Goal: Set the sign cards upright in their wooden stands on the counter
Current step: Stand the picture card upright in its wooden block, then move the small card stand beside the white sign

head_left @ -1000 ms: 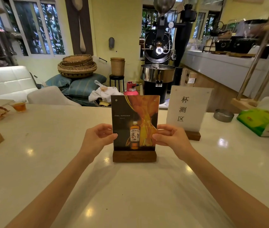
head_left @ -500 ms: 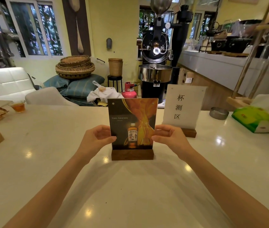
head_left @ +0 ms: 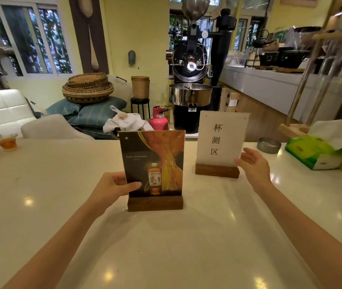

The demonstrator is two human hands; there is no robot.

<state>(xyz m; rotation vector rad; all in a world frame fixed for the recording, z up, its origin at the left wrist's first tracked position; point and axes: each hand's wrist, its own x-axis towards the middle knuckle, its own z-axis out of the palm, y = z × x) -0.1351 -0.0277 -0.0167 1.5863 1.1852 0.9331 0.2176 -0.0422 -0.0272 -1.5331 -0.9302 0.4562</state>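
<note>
A pale, glossy counter [head_left: 186, 247] fills the foreground of a café room, with a coffee roaster [head_left: 191, 65] seen beyond it at twelve o'clock. Near the middle of the counter a whisky card [head_left: 152, 163] is stood upright in its wooden stand [head_left: 155, 203], the picture side turned toward the wearer, presumably so that its seating can be checked. The card's lower left edge is pinched by the left hand [head_left: 111, 189], thumb laid across the front and the fingers hidden behind, a narrow hold that appears meant to keep the card steady in the slot. At about one o'clock a white card [head_left: 221, 138] printed with dark characters is likewise seated upright in a second stand [head_left: 217, 171]. Just beside its right edge the right hand [head_left: 254, 166] is held spread wide and empty; whether the card is touched cannot be told. It is judged to be placed there to square or shift that card. A green tissue pack [head_left: 312, 153] is left at two o'clock, well apart.
</note>
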